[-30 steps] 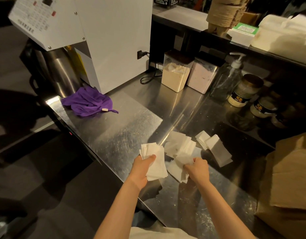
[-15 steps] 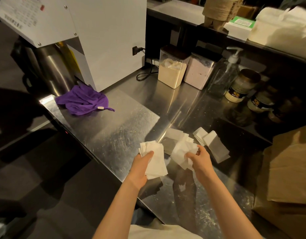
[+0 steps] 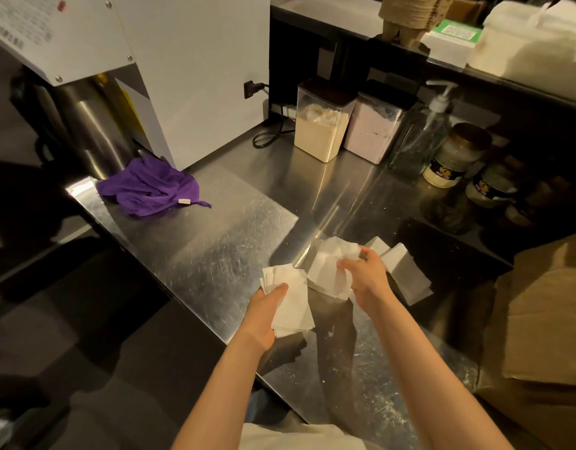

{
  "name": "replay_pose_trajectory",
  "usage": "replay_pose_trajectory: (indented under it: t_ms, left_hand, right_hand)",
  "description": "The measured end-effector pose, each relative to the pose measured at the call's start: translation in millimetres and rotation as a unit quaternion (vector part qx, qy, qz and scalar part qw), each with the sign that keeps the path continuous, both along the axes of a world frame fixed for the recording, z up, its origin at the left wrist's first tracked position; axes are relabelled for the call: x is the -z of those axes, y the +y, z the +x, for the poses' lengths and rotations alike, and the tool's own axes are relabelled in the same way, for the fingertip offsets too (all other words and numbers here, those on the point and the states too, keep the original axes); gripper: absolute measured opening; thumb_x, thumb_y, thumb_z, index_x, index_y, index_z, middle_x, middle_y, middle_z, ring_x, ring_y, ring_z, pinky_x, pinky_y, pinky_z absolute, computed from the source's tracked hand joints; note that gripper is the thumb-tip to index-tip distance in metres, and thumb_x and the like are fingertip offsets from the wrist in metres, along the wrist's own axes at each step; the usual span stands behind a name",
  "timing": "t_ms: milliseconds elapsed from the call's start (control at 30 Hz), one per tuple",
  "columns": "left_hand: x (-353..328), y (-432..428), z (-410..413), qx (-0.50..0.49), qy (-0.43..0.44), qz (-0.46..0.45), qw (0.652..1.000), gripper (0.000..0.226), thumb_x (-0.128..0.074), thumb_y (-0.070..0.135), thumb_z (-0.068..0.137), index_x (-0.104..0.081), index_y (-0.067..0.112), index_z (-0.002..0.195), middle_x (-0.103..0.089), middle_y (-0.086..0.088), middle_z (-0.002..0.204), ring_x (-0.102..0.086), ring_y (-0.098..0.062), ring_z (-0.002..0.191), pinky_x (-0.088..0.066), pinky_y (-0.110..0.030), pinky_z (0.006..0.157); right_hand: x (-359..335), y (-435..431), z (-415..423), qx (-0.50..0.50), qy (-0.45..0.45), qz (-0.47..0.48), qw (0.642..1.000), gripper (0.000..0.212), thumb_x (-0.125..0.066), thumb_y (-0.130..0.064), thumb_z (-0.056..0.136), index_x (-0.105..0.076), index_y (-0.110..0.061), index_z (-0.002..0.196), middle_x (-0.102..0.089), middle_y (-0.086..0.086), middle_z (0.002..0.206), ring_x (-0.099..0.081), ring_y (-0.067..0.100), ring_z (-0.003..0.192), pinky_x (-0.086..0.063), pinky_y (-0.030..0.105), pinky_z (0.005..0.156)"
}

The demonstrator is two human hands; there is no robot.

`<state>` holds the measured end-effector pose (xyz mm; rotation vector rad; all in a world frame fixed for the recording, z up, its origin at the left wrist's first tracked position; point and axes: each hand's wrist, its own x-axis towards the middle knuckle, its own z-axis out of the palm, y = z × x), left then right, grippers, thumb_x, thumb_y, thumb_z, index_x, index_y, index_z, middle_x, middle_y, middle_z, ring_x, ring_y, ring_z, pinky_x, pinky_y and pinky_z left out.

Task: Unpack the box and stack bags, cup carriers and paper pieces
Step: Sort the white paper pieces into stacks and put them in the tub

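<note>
My left hand [image 3: 264, 311] holds a neat stack of white paper pieces [image 3: 290, 300] above the steel counter [image 3: 215, 251], thumb on top. My right hand [image 3: 366, 274] grips a loose bunch of white paper pieces [image 3: 330, 271] lifted just right of that stack. More white paper pieces [image 3: 403, 274] lie on the counter behind my right hand. Brown paper bags [image 3: 540, 319] lie at the right edge.
A purple cloth [image 3: 150, 186] lies at the counter's left end beside a white machine [image 3: 183, 69]. Two powder canisters [image 3: 319, 125], a pump bottle [image 3: 423, 134] and jars [image 3: 452, 157] line the back. The counter's front edge runs diagonally below my hands.
My right hand has gathered loose paper pieces off the counter and lifted them toward the stack. My left hand kept holding its stack in about the same place.
</note>
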<state>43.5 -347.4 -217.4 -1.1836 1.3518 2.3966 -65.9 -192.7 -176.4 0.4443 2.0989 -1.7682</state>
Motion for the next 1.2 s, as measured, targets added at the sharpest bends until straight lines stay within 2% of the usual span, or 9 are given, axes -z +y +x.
replay_pose_trajectory:
  t_ms: [67, 200, 300, 433, 700, 900, 1067, 1133, 1200]
  left_hand:
    - [0.8, -0.3, -2.5, -0.003, -0.004, -0.001, 1.0, 0.035, -0.062, 0.023, 0.094, -0.055, 0.013, 0.127, -0.066, -0.016, 0.112, -0.063, -0.035, 0.103, -0.053, -0.051, 0.09]
    - [1.9, -3.7, -4.0, -0.009, -0.009, -0.004, 1.0, 0.034, -0.062, 0.023, 0.094, -0.056, 0.013, 0.126, -0.066, -0.016, 0.11, -0.063, -0.033, 0.1, -0.053, -0.048, 0.089]
    - [3.4, -5.7, -4.5, -0.015, -0.019, -0.014, 1.0, 0.035, -0.063, 0.023, 0.094, -0.056, 0.013, 0.126, -0.067, -0.015, 0.109, -0.064, -0.033, 0.1, -0.054, -0.048, 0.09]
    - [4.5, -7.2, -4.6, -0.02, -0.025, -0.019, 0.999, 0.036, -0.062, 0.024, 0.094, -0.056, 0.013, 0.128, -0.066, -0.015, 0.11, -0.064, -0.033, 0.097, -0.056, -0.044, 0.082]
    - [2.0, -18.1, -0.7, -0.028, -0.043, -0.042, 0.998, 0.042, -0.063, 0.029, 0.093, -0.052, 0.015, 0.131, -0.064, -0.017, 0.116, -0.063, -0.034, 0.101, -0.055, -0.04, 0.076]
    - [1.4, -19.7, 1.3, -0.031, -0.055, -0.049, 0.997, 0.049, -0.069, 0.034, 0.086, -0.054, 0.017, 0.129, -0.065, -0.015, 0.115, -0.063, -0.035, 0.103, -0.056, -0.048, 0.087]
    - [13.7, -20.6, -2.3, -0.035, -0.05, -0.044, 0.997, 0.086, -0.076, 0.054, 0.048, -0.058, 0.02, 0.125, -0.068, -0.014, 0.111, -0.066, -0.035, 0.101, -0.055, -0.057, 0.085]
    - [7.4, -19.4, -1.7, -0.022, -0.037, -0.037, 0.998, 0.082, -0.077, 0.054, 0.05, -0.062, 0.018, 0.122, -0.07, -0.015, 0.108, -0.067, -0.035, 0.101, -0.055, -0.057, 0.087]
    - [-6.2, -16.6, -0.1, -0.008, -0.017, -0.024, 1.0, 0.059, -0.074, 0.046, 0.072, -0.063, 0.014, 0.122, -0.07, -0.017, 0.11, -0.067, -0.034, 0.1, -0.056, -0.05, 0.085]
  right_hand:
    - [8.2, -4.3, -6.0, -0.037, -0.001, 0.081, 0.996, 0.055, -0.068, -0.011, 0.085, -0.04, -0.015, 0.133, -0.053, 0.007, 0.123, -0.056, 0.019, 0.095, -0.052, 0.033, 0.076]
    - [22.1, -6.3, -3.1, -0.093, 0.03, 0.298, 0.95, 0.078, -0.068, -0.03, 0.085, -0.024, -0.01, 0.146, -0.035, 0.017, 0.146, -0.038, 0.036, 0.131, -0.04, 0.047, 0.105]
    - [22.8, -6.9, 1.9, -0.099, 0.017, 0.356, 0.929, 0.081, -0.06, -0.041, 0.09, -0.016, -0.004, 0.147, -0.024, 0.02, 0.149, -0.026, 0.039, 0.136, -0.034, 0.047, 0.106]
    - [26.1, -14.8, -5.2, -0.099, 0.025, 0.345, 0.933, 0.093, -0.065, -0.048, 0.085, -0.014, 0.001, 0.146, -0.029, 0.024, 0.147, -0.03, 0.04, 0.134, -0.034, 0.047, 0.106]
    - [33.2, -43.8, -11.7, -0.07, 0.049, 0.29, 0.953, 0.076, -0.074, -0.013, 0.078, -0.03, -0.007, 0.14, -0.048, 0.017, 0.133, -0.048, 0.036, 0.123, -0.047, 0.049, 0.098]
    - [26.0, -39.0, -0.3, -0.05, 0.076, 0.149, 0.985, 0.067, -0.07, -0.001, 0.081, -0.034, -0.012, 0.137, -0.053, 0.006, 0.119, -0.055, 0.025, 0.109, -0.05, 0.037, 0.087]
    - [-7.6, -22.2, 16.6, -0.059, 0.034, -0.044, 0.997, 0.061, -0.07, -0.004, 0.081, -0.041, -0.02, 0.131, -0.056, -0.001, 0.118, -0.058, 0.018, 0.098, -0.052, 0.029, 0.065]
    - [-19.6, -19.0, 22.4, -0.098, 0.044, -0.064, 0.992, 0.061, -0.072, -0.006, 0.08, -0.042, -0.024, 0.131, -0.057, -0.002, 0.118, -0.059, 0.02, 0.104, -0.055, 0.032, 0.072]
    - [-28.2, -18.2, 27.2, -0.118, 0.051, -0.073, 0.989, 0.059, -0.073, -0.006, 0.08, -0.044, -0.024, 0.128, -0.058, -0.004, 0.116, -0.06, 0.02, 0.105, -0.056, 0.031, 0.075]
